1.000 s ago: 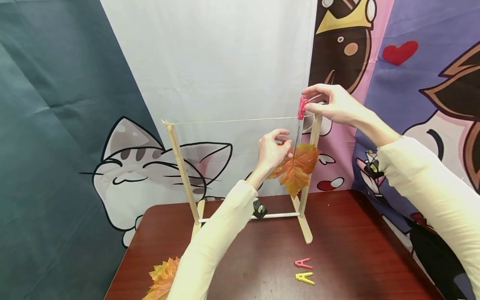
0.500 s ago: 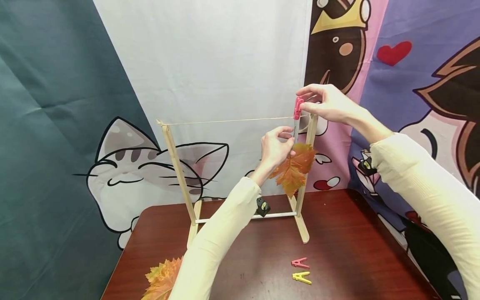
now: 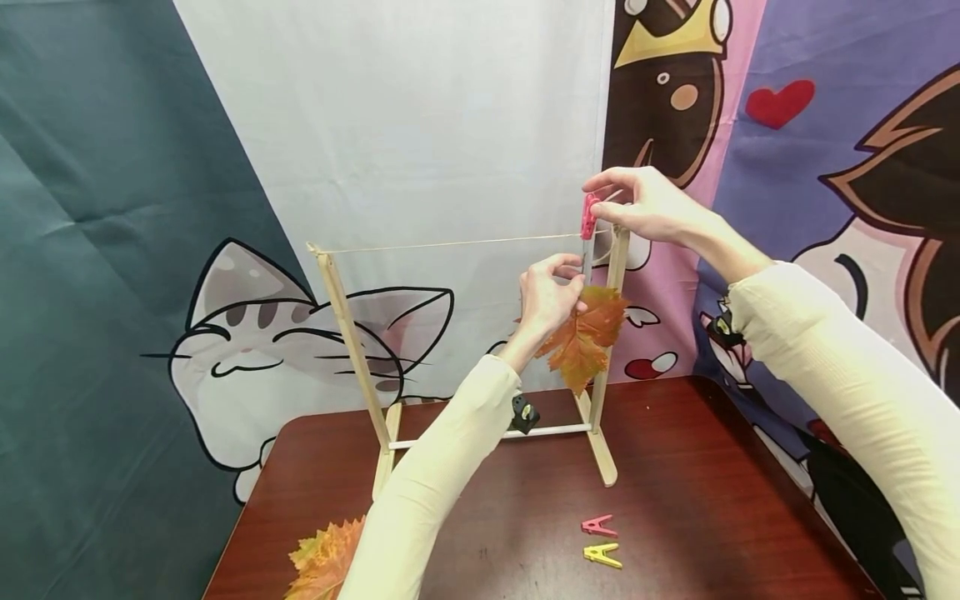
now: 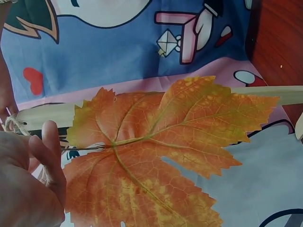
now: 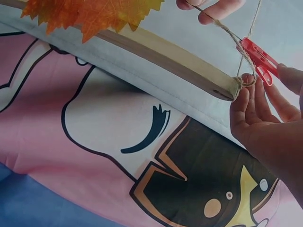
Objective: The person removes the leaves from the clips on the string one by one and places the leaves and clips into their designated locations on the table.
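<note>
A pink clothespin stands on the string near the right post. My right hand pinches it from the right between thumb and fingers. Just below, my left hand holds the thin stem of an orange-yellow artificial maple leaf. In the right wrist view the stem runs from my left fingertips up to the clothespin. The leaf hangs face-on in the left wrist view, beside my left hand. Whether the clothespin's tips grip the stem is hard to tell.
The string is tied between the left post and right post of a wooden frame. A pink clothespin and a yellow clothespin lie on the brown table. Another leaf lies at front left, partly behind my sleeve.
My left hand has moved up slightly and its fingers have come to the stem just above the leaf. The right hand keeps its grip on the clothespin. The whole view has shifted slightly.
</note>
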`<state>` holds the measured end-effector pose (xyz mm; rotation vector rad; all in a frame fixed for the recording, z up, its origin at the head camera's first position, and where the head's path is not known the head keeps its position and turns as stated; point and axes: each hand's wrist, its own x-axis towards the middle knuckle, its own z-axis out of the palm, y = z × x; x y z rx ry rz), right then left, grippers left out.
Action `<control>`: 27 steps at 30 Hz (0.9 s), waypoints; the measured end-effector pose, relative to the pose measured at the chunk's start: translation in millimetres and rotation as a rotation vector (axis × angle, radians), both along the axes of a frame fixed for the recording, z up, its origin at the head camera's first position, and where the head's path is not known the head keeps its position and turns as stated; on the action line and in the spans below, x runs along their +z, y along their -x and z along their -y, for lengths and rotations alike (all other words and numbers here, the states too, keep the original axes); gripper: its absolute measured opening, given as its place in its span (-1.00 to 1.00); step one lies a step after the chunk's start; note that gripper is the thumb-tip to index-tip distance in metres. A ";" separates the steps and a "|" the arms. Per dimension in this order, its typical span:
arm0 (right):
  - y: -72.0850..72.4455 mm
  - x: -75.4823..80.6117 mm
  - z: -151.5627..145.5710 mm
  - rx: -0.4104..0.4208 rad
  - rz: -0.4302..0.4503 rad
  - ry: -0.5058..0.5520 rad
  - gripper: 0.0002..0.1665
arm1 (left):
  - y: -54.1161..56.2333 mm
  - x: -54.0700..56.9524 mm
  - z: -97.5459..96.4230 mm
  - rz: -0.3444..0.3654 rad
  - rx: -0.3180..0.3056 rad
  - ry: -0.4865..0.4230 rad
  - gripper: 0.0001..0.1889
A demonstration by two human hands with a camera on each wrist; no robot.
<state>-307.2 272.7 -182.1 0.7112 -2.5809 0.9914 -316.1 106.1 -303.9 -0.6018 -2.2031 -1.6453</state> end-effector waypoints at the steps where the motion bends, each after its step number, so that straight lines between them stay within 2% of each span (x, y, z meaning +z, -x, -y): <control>1: 0.1 0.1 0.3 -0.002 -0.001 -0.003 -0.57 | 0.2 -0.1 0.1 0.002 0.002 0.001 -0.80; 12: 1.3 0.1 0.8 -0.003 -0.018 0.014 -0.62 | 1.4 -1.9 -0.6 0.008 0.000 0.003 -0.85; 18: 2.5 0.2 1.4 -0.004 -0.035 0.032 -0.67 | 1.6 -1.4 -1.0 -0.013 -0.003 -0.002 -0.87; 27: 2.8 -1.1 2.1 -0.045 -0.085 0.043 -0.73 | 1.1 1.5 -1.5 -0.010 0.009 -0.004 -0.87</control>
